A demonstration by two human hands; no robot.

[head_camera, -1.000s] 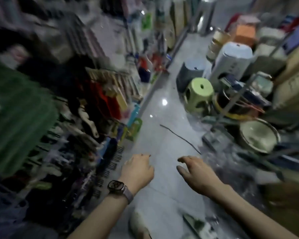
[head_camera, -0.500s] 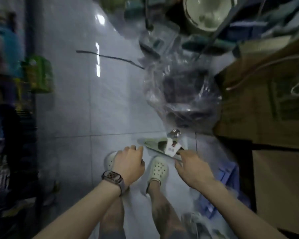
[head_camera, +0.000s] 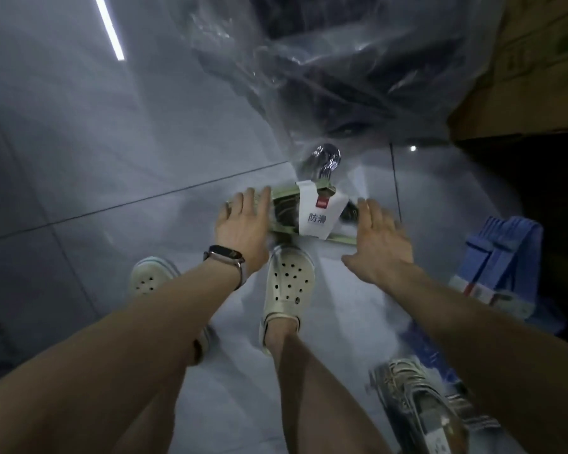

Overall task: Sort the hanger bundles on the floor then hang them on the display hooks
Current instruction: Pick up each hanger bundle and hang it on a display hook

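Here, green hanger bundle [head_camera: 313,213] on floor between left hand [head_camera: 243,226] and right hand [head_camera: 382,245]; both grips released.

1. A single view, worn on the head, faces almost straight down at the tiled floor [head_camera: 79,142].
2. It sits close (wide-angle lens), with the person's own shoes [head_camera: 287,283] just below centre and floor filling most of the frame.

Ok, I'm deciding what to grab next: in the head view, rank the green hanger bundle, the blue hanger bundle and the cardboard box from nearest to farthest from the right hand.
1. green hanger bundle: at the fingertips of the right hand, ahead of the feet.
2. blue hanger bundle: on the floor, off to its right.
3. cardboard box: farthest, up at the right.
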